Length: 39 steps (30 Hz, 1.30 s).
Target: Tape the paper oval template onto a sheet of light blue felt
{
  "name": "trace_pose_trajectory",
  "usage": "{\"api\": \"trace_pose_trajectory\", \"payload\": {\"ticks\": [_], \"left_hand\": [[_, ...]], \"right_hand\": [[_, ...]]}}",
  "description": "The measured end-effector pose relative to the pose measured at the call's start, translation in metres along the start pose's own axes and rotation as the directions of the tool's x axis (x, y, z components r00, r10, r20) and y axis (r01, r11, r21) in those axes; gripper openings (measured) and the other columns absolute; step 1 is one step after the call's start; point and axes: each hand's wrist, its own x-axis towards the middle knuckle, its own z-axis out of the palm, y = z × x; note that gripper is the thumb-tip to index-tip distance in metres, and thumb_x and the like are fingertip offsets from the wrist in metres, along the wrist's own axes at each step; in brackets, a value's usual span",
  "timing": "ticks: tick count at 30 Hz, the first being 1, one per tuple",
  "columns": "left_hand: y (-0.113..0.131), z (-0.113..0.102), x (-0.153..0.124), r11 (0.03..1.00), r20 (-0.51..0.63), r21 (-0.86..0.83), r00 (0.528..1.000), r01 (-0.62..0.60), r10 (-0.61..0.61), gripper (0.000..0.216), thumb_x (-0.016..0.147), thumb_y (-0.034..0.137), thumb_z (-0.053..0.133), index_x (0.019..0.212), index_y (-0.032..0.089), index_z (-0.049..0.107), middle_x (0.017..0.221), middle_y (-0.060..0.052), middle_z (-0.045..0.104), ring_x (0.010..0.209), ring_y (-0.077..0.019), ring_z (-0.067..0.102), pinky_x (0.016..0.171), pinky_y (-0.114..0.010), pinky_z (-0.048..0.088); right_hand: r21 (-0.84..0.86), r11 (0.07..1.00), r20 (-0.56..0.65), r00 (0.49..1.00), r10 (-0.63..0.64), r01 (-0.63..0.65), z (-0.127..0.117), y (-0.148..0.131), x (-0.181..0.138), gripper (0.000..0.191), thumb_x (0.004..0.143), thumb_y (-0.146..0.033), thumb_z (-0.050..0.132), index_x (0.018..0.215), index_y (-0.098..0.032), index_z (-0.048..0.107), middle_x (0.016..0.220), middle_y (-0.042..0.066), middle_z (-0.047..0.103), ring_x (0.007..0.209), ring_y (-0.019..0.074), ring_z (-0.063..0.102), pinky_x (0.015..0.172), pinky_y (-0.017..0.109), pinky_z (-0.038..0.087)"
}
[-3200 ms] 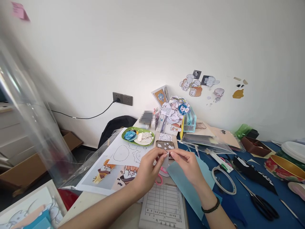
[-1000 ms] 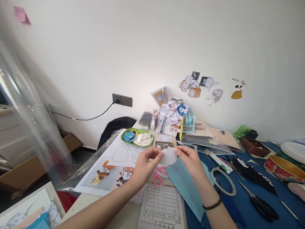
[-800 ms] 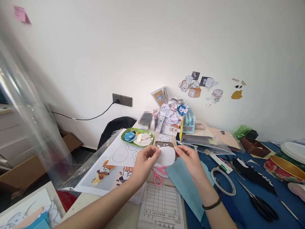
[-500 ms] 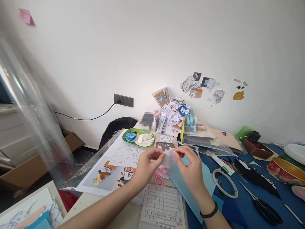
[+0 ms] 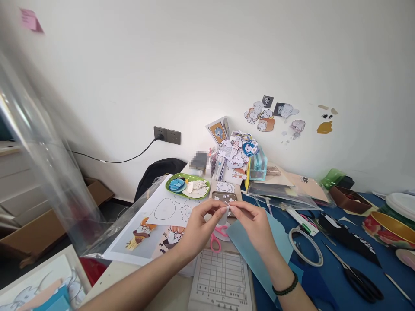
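A small piece of thin white paper (image 5: pixel 224 217) is pinched between my two hands above the desk. My left hand (image 5: pixel 205 218) grips it between thumb and fingertips on the left. My right hand (image 5: pixel 253 220), with a dark braided band on the wrist, pinches its upper right side, fingertips close against the left ones. Just below the paper lie pink scissors (image 5: pixel 215 243). Under my right hand rests a light blue sheet (image 5: pixel 251 250). Behind the fingers is a small dark-framed tray (image 5: pixel 223 197) with white shapes on it.
A green tray (image 5: pixel 169 188) of blue and white cut pieces stands left of centre. Printed drawings (image 5: pixel 136 242) lie in front of it. To the right are a tape roll (image 5: pixel 320 258), black scissors (image 5: pixel 358 283) and a floral tin (image 5: pixel 372 229). A gridded sheet (image 5: pixel 222 280) lies nearest.
My right hand has moved left, bringing its fingertips up to those of my left hand. The white paper between them now shows a narrower face.
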Motion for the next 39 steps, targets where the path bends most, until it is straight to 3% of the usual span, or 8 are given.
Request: {"api": "trace_pose_trajectory", "payload": {"ticks": [19,26,34,39], "left_hand": [[0.0002,0.0009,0.0014,0.998,-0.031,0.053,0.999,0.023,-0.021,0.016,0.086,0.032,0.060,0.084,0.021,0.072,0.083,0.000,0.071,0.078,-0.0157,0.061,0.071,-0.025,0.045],[0.0006,0.0012,0.0001,0.998,-0.036,0.058,0.999,0.018,-0.016,0.016,0.085,0.031,0.061,0.083,0.021,0.073,0.083,-0.001,0.072,0.077,-0.0156,0.061,0.070,-0.025,0.045],[-0.0002,0.0013,0.0003,0.999,-0.043,0.035,0.999,0.034,-0.032,0.017,0.085,0.033,0.061,0.084,0.021,0.074,0.082,-0.001,0.072,0.078,-0.0172,0.062,0.071,-0.026,0.045],[0.0007,0.0015,0.0000,0.998,-0.040,0.052,0.999,0.032,-0.030,0.018,0.085,0.032,0.061,0.090,0.022,0.075,0.082,-0.001,0.072,0.078,-0.0171,0.062,0.071,-0.027,0.046]], "right_hand": [[-0.019,0.998,0.075,0.996,-0.051,0.053,-0.0044,-0.0036,-0.0003,0.019,0.083,-0.037,0.062,0.090,-0.026,0.076,0.092,0.004,0.075,0.088,0.0210,0.068,0.076,0.032,0.054],[-0.119,0.986,0.044,0.993,-0.112,0.117,-0.0028,-0.0030,-0.0014,0.017,0.083,-0.031,0.062,0.089,-0.026,0.076,0.095,0.004,0.075,0.091,0.0220,0.068,0.075,0.031,0.054],[-0.023,0.996,0.100,0.991,-0.085,0.087,-0.0066,-0.0027,0.0003,0.018,0.085,-0.034,0.060,0.092,-0.029,0.076,0.093,0.002,0.075,0.087,0.0193,0.069,0.074,0.028,0.055],[-0.116,0.986,0.061,0.992,-0.112,0.119,-0.0043,-0.0048,-0.0008,0.019,0.084,-0.033,0.060,0.092,-0.027,0.076,0.095,0.004,0.075,0.090,0.0218,0.068,0.074,0.031,0.055]]}}
